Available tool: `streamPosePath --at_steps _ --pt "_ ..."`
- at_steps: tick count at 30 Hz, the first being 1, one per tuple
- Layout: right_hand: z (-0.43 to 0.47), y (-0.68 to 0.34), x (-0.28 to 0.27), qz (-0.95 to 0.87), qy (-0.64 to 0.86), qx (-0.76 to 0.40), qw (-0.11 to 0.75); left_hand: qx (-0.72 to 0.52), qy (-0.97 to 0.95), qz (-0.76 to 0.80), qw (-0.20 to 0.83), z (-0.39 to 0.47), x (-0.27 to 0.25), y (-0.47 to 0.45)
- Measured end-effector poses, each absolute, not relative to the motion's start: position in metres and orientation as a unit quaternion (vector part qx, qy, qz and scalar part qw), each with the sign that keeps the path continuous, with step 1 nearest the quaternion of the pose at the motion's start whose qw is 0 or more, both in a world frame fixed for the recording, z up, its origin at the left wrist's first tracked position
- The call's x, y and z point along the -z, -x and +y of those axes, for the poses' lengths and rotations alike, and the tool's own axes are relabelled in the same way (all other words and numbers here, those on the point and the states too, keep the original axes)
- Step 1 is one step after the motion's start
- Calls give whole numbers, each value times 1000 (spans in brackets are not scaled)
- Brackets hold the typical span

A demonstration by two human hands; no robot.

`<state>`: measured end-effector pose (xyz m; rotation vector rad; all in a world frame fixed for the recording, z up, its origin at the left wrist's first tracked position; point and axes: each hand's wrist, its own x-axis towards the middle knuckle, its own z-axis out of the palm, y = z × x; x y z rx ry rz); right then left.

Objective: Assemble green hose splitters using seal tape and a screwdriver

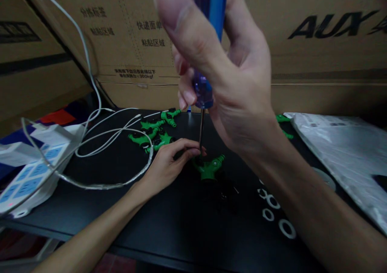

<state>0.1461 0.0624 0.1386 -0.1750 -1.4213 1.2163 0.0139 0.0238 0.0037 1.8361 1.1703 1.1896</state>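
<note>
My right hand (pixel 229 59) is wrapped around the blue and purple clear handle of a screwdriver (pixel 203 92), close in front of the camera. The screwdriver's metal shaft points almost straight down to a green Y-shaped hose connector (pixel 208 170) on the black table. My left hand (pixel 171 160) is closed at the connector's upper left arm, thumb and fingers pinched around the low end of the shaft. The tip and the spot it meets are hidden by these fingers. Small black parts (pixel 225 196), hard to make out, lie just in front of the connector.
More green connectors (pixel 151 134) lie behind my left hand, beside looped white cables (pixel 115 184). A white power strip (pixel 36 168) stands at left. White rings (pixel 273 201) and a plastic-wrapped packet (pixel 338 156) are at right. Cardboard (pixel 127 55) walls the back of the table (pixel 169 228).
</note>
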Motion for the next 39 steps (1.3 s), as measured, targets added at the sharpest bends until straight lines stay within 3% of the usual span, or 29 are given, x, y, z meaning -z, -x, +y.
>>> streamPosePath --at_steps 12,20,39 --pt "75 -142 -124 -661 36 -489 568 -472 -696 415 347 22 -9 -16" --pt "65 -148 -130 -681 87 -493 534 -474 -702 416 329 23 -7 -14" --pt "61 -148 -132 -665 67 -503 548 -479 -701 428 311 21 -12 -16"
